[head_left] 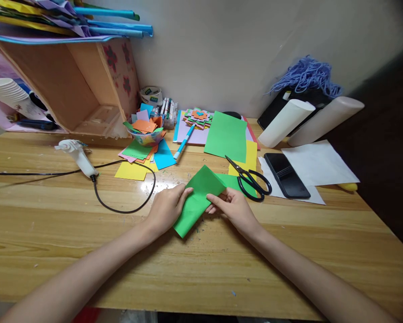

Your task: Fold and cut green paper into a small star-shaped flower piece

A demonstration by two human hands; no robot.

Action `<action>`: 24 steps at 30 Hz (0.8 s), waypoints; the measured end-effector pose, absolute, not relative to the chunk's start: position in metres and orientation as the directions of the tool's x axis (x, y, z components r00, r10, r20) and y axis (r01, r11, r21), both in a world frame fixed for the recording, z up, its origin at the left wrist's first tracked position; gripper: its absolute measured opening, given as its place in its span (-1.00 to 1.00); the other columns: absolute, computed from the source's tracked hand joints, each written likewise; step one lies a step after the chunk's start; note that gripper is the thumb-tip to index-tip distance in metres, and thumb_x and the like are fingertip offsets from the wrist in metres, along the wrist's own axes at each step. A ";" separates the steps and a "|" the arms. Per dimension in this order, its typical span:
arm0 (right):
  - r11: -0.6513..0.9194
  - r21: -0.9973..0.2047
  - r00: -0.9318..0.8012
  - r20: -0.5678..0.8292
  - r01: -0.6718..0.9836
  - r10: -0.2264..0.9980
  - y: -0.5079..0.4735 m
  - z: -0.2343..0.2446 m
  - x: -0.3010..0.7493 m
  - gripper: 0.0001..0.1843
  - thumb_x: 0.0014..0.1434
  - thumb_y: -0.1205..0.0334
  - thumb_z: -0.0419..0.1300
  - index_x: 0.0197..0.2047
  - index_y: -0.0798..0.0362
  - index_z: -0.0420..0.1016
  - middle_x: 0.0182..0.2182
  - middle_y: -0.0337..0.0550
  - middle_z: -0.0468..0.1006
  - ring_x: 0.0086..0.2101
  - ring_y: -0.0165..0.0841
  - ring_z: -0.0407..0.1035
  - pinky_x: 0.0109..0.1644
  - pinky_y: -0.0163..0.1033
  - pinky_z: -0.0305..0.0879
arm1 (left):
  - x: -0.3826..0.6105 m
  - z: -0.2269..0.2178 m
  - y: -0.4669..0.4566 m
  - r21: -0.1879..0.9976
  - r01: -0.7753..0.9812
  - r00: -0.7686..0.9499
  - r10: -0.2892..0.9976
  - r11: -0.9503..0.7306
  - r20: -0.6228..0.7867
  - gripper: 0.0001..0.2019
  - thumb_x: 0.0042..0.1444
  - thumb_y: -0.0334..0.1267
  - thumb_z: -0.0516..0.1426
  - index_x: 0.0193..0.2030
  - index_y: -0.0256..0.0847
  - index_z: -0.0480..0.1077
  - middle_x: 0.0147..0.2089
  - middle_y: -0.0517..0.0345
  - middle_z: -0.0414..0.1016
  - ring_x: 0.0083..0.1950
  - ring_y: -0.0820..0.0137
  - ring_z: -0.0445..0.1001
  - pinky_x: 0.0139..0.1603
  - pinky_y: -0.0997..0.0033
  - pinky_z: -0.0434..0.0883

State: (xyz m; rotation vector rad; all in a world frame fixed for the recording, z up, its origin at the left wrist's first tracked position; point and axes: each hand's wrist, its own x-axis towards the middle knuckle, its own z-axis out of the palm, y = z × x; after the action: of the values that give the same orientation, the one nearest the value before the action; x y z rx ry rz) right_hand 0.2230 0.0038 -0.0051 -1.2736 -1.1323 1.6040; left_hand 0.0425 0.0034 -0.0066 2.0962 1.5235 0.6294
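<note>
A bright green paper (195,204) is held in two hands over the bench (70,251), to the left of the scissors (243,172) and reaching nearer the front edge than they do. Its surface is plain, and its outline is long and slanted, with one corner pointed toward the far side and the narrow lower end turned toward the front; faint creases are seen across its middle. Whether it is doubled along its right side cannot be told. The left edge is gripped by the left hand (166,206), whose thumb is laid at the upper face while its other fingers are mostly hidden; the right edge is pinched by the right hand (236,208), with the thumb pressed on top and the fingers curled beneath. The paper is spanned between both sets of fingers, its far corner and lower end left uncovered. A green piece (232,181) is partly overlain by the scissors, a phone (286,176) is placed to their right, a larger green sheet (225,137) is set behind them, and a bowl (147,139) is stood well to their left, filled with paper scraps (145,125).
</note>
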 end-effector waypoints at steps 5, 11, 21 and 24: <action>-0.258 -0.964 -0.195 -0.241 -0.067 0.951 0.006 -0.008 0.226 -0.66 -0.09 -0.01 0.28 -0.49 0.12 0.38 -0.65 -0.19 0.52 -0.61 -0.38 0.43 -0.50 -0.31 0.40 | 0.043 -0.006 0.003 0.629 0.728 0.280 0.956 -0.273 0.090 -0.70 0.24 -0.14 -0.14 -0.44 -0.20 0.23 -0.54 0.21 0.26 -0.50 0.45 0.23 -0.44 0.51 0.11; -0.236 -0.969 -0.195 -0.218 -0.078 0.956 0.005 -0.011 0.227 -0.64 -0.04 -0.04 0.23 -0.51 0.11 0.35 -0.67 -0.20 0.50 -0.63 -0.39 0.42 -0.50 -0.30 0.40 | 0.043 -0.005 0.004 0.631 0.723 0.277 0.955 -0.281 0.109 -0.70 0.23 -0.15 -0.12 -0.46 -0.20 0.23 -0.55 0.21 0.27 -0.51 0.46 0.23 -0.44 0.52 0.12; -0.164 -0.986 -0.177 -0.156 -0.032 0.972 0.007 -0.006 0.232 -0.67 -0.05 0.01 0.26 -0.50 0.12 0.38 -0.66 -0.18 0.51 -0.62 -0.39 0.42 -0.54 -0.34 0.37 | 0.042 -0.004 0.004 0.637 0.720 0.283 0.955 -0.275 0.091 -0.70 0.24 -0.15 -0.13 -0.44 -0.20 0.25 -0.54 0.20 0.28 -0.49 0.45 0.25 -0.43 0.52 0.13; -0.175 -0.982 -0.175 -0.162 -0.064 0.971 0.008 -0.009 0.234 -0.60 0.00 -0.05 0.20 -0.58 0.11 0.32 -0.70 -0.17 0.48 -0.65 -0.38 0.41 -0.56 -0.33 0.36 | 0.043 -0.003 0.004 0.639 0.721 0.285 0.955 -0.268 0.080 -0.70 0.23 -0.15 -0.13 -0.45 -0.20 0.25 -0.53 0.20 0.29 -0.49 0.44 0.25 -0.43 0.51 0.13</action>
State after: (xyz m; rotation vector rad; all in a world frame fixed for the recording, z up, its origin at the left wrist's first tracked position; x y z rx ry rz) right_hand 0.2336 0.0079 -0.0087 -1.1876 -1.1876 1.4986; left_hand 0.0425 0.0044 -0.0031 2.0720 1.4984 0.6355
